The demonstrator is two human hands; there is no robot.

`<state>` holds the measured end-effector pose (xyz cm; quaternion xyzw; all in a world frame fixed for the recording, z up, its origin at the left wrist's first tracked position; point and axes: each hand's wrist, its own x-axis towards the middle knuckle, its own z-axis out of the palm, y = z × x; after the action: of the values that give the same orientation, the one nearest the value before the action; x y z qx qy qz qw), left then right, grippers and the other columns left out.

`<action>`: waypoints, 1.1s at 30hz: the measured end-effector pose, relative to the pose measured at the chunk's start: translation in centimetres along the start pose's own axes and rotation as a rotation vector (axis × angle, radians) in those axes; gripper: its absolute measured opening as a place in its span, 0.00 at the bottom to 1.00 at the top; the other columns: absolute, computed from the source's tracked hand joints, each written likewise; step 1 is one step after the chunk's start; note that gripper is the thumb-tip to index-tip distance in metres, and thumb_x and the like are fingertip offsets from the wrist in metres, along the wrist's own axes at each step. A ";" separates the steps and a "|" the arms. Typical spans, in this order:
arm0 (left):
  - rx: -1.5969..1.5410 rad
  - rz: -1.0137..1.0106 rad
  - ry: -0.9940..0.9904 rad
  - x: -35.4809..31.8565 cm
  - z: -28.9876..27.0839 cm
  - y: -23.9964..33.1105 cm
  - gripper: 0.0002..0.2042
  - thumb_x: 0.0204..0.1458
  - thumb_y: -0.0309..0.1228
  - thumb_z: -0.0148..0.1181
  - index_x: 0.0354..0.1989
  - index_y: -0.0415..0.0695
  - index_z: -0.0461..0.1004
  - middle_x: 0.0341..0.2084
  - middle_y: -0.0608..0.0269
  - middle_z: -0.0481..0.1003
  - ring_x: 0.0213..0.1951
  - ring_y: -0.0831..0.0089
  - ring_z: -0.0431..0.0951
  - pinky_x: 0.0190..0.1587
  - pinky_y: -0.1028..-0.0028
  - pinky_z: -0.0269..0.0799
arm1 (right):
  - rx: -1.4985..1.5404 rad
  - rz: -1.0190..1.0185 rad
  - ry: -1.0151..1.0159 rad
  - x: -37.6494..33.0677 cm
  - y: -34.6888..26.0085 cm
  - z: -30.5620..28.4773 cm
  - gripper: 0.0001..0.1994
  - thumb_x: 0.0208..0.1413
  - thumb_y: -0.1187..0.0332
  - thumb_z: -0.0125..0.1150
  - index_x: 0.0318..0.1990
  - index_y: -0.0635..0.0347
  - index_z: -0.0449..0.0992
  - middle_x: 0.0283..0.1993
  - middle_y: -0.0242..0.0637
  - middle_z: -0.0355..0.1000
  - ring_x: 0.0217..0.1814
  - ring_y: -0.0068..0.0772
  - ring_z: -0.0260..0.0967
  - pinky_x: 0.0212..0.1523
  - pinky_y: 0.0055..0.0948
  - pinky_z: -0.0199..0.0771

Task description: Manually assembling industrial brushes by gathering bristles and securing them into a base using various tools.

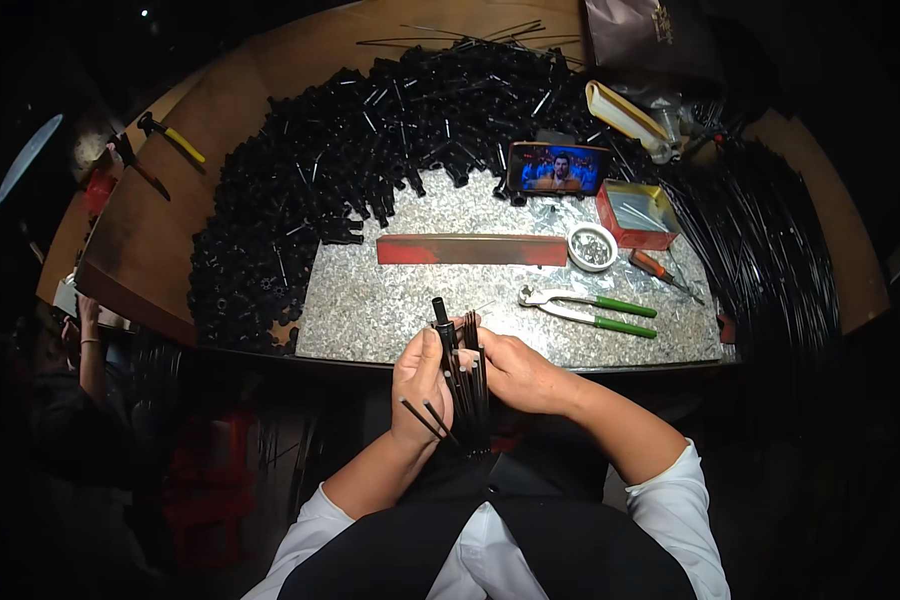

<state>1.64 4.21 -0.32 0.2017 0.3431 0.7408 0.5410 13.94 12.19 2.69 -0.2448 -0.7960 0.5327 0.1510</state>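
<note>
Reading the clock from the middle of the grey tabletop point(350, 312), a hand could pass at 8, on the near side of the bar point(470, 251). Another lane opens at 11, between the bar and the pile point(350, 150), which walls off 9 to 12. The phone point(558, 168) stands at 1, the tin point(642, 239) at 2. The bar's 3 o'clock end sits right by the cup point(592, 267). Pliers point(625, 305) occupy 4. Rods point(770, 240) block 3 farther out; left hand point(420, 378), right hand point(522, 372) and bundle point(473, 400) crowd 6 to 7.
</note>
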 end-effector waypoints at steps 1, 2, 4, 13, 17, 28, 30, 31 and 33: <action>0.045 0.014 -0.024 0.1 0.1 0.1 0.18 0.65 0.37 0.37 0.48 0.33 0.67 0.43 0.53 0.74 0.39 0.74 0.75 0.46 0.76 0.71 | -0.013 -0.019 -0.013 0.2 0.1 -0.1 0.18 0.63 0.58 0.43 0.42 0.69 0.67 0.33 0.58 0.72 0.39 0.61 0.70 0.40 0.45 0.68; 0.090 0.027 -0.048 0.2 0.4 0.3 0.18 0.65 0.37 0.37 0.48 0.34 0.66 0.43 0.53 0.74 0.39 0.75 0.75 0.45 0.76 0.72 | -0.021 -0.022 -0.012 0.3 0.0 -0.3 0.18 0.63 0.58 0.43 0.42 0.69 0.67 0.33 0.58 0.72 0.39 0.61 0.70 0.40 0.45 0.68; 0.066 -0.004 -0.019 0.2 0.7 0.8 0.18 0.65 0.38 0.36 0.48 0.35 0.65 0.43 0.53 0.73 0.38 0.76 0.75 0.44 0.76 0.72 | -0.073 0.037 -0.085 0.4 -0.7 -0.6 0.18 0.63 0.59 0.43 0.42 0.70 0.67 0.32 0.58 0.72 0.39 0.60 0.70 0.40 0.45 0.68; -0.017 -0.041 -0.075 0.7 -1.0 1.1 0.16 0.65 0.39 0.36 0.47 0.37 0.63 0.46 0.44 0.71 0.46 0.63 0.75 0.51 0.68 0.70 | -0.443 0.041 -0.405 2.6 -3.0 -4.7 0.18 0.59 0.58 0.51 0.37 0.69 0.75 0.33 0.58 0.72 0.39 0.58 0.71 0.43 0.45 0.69; -0.051 -0.078 -0.151 0.9 -1.2 1.5 0.17 0.65 0.39 0.36 0.50 0.38 0.61 0.44 0.51 0.71 0.43 0.71 0.74 0.48 0.72 0.70 | -0.539 -0.027 -0.135 6.7 -3.4 -9.0 0.11 0.55 0.65 0.56 0.33 0.66 0.76 0.27 0.49 0.74 0.27 0.46 0.72 0.31 0.37 0.71; -0.041 -0.122 -0.225 0.9 -1.1 1.7 0.22 0.65 0.40 0.36 0.58 0.35 0.61 0.42 0.57 0.70 0.40 0.76 0.71 0.46 0.76 0.68 | -1.208 -0.172 0.449 22.0 5.0 -7.9 0.07 0.48 0.74 0.53 0.34 0.67 0.73 0.42 0.50 0.67 0.47 0.49 0.68 0.44 0.41 0.74; -0.023 -0.121 -0.229 0.9 -1.2 1.7 0.22 0.65 0.40 0.37 0.58 0.35 0.61 0.42 0.58 0.70 0.40 0.76 0.71 0.46 0.76 0.68 | -1.211 -0.112 0.427 22.7 5.4 -7.9 0.07 0.49 0.77 0.50 0.35 0.69 0.72 0.40 0.51 0.67 0.43 0.52 0.69 0.44 0.41 0.74; -0.026 -0.117 -0.226 0.9 -1.2 1.7 0.22 0.65 0.40 0.37 0.58 0.35 0.61 0.42 0.58 0.70 0.40 0.76 0.71 0.46 0.76 0.68 | -1.213 -0.115 0.422 22.8 5.3 -7.8 0.07 0.49 0.77 0.50 0.35 0.69 0.72 0.40 0.51 0.67 0.43 0.52 0.69 0.44 0.41 0.74; 0.000 -0.093 -0.225 0.8 -1.0 1.6 0.21 0.65 0.40 0.38 0.58 0.36 0.61 0.42 0.59 0.70 0.40 0.77 0.71 0.47 0.76 0.68 | -1.159 -0.083 0.428 22.6 5.1 -7.7 0.09 0.49 0.77 0.51 0.38 0.71 0.70 0.40 0.53 0.67 0.42 0.53 0.70 0.42 0.42 0.74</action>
<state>-0.37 4.42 0.08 0.2676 0.2891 0.6877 0.6099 0.13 32.24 0.48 -0.3574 -0.9168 -0.0536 0.1703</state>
